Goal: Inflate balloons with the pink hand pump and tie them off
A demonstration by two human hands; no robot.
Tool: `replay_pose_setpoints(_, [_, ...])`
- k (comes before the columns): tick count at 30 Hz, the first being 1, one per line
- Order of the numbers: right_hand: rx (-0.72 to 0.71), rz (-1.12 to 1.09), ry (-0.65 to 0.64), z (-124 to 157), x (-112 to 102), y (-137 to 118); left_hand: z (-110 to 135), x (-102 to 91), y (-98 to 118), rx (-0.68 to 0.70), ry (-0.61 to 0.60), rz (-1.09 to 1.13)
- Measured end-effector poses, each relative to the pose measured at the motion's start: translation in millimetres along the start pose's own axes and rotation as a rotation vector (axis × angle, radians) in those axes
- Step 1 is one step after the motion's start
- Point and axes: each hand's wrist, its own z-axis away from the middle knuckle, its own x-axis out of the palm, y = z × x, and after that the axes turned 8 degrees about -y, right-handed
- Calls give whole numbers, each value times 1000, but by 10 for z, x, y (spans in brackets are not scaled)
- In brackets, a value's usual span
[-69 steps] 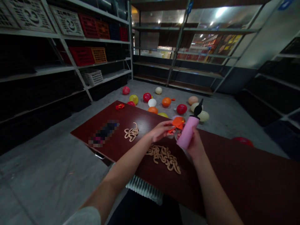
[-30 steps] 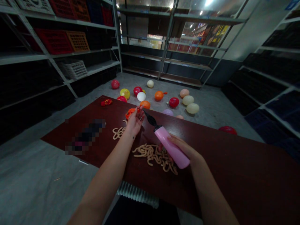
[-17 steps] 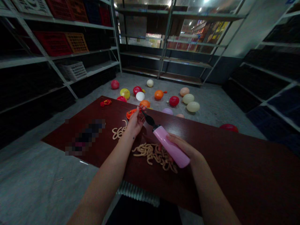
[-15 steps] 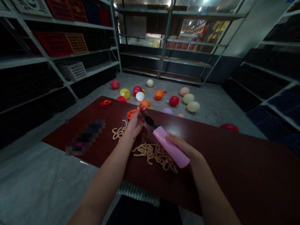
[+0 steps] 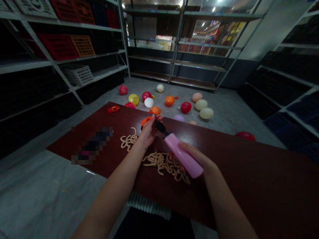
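A pink balloon pump [image 5: 184, 156] with a black nozzle end slants over the table, and my right hand [image 5: 195, 156] is wrapped around its body. At the tip of the nozzle, my left hand [image 5: 149, 131] pinches an orange balloon [image 5: 146, 120], which looks limp. Its neck is hidden by my fingers, so I cannot tell how far it sits on the nozzle. Below the pump lies a pile of tan, uninflated long balloons [image 5: 161, 162]. A smaller bunch of the same tan pieces [image 5: 128, 139] rests left of my left wrist.
A dark red-brown table [image 5: 239, 166] spans the front. On it lie red and yellow limp balloons [image 5: 113, 109] and a blurred-out dark item [image 5: 93, 144]. Inflated balloons, such as a red one [image 5: 185, 107], cover the floor beyond. Metal shelves [image 5: 171, 63] with crates [image 5: 82, 45] stand around.
My left hand has shifted slightly right, and the orange balloon in it has changed shape. The pump stays in my right hand at nearly the same slant.
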Motion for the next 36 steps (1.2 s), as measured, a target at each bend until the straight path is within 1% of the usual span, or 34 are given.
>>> replay_pose_setpoints(2, [-26,-8,-24,-3,4,-4,14,14,-27,-9,-14,-16])
replay_pose_setpoints(4, [-38,-20,-21,1,16,-12,34,30,-57,-13,-30,-34])
replay_pose_setpoints(8, [-21,-48,-2,15,34,-20,80,68,-106,-43,-75,-45])
replay_pose_setpoints(12, [-28,-71,-34,9,30,-11,117,103,-101,-81,-142,-21])
replay_pose_setpoints(14, [-25,-58,-28,-3,39,-7,130,118,-68,-113,-184,32])
replay_pose_setpoints(19, [-11,72,78,-50,98,11,152,142,72,-232,-251,306])
replay_pose_setpoints(22, [19,182,132,-85,124,37,175,150,144,-272,-285,363])
replay_pose_setpoints(24, [6,292,147,-108,140,48,196,163,172,-268,-252,333])
replay_pose_setpoints(27, [-69,479,131,-133,180,36,228,194,190,-236,-176,268])
replay_pose_setpoints(31, [-148,698,149,-124,220,-22,239,210,211,-165,-83,234])
replay_pose_setpoints(33, [-147,830,190,-93,192,-50,225,191,237,-109,-28,231])
replay_pose_setpoints(35, [-132,996,283,-45,119,-72,206,160,278,-30,8,236])
replay_pose_setpoints(36, [-123,1086,349,-16,69,-81,197,143,304,16,18,238])
